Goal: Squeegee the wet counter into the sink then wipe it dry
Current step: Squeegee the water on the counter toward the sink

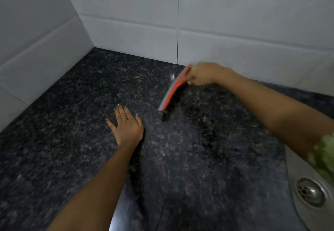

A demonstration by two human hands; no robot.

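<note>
Fingers (194, 81) of my right hand (207, 74) are gripping the orange-and-grey rubber-bladed squeegee (172, 90) on the speckled black granite counter (72, 122); my left hand (126, 126) is lying flat, fingers spread, beside the steel sink (296, 162).

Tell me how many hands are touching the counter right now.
1. The left hand lies flat on the counter. The right hand grips the squeegee near the back wall instead.

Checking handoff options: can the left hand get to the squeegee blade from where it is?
Probably yes. The left hand lies flat and empty on the granite counter; only bare counter separates it from the squeegee, gripped by the right hand.
</note>
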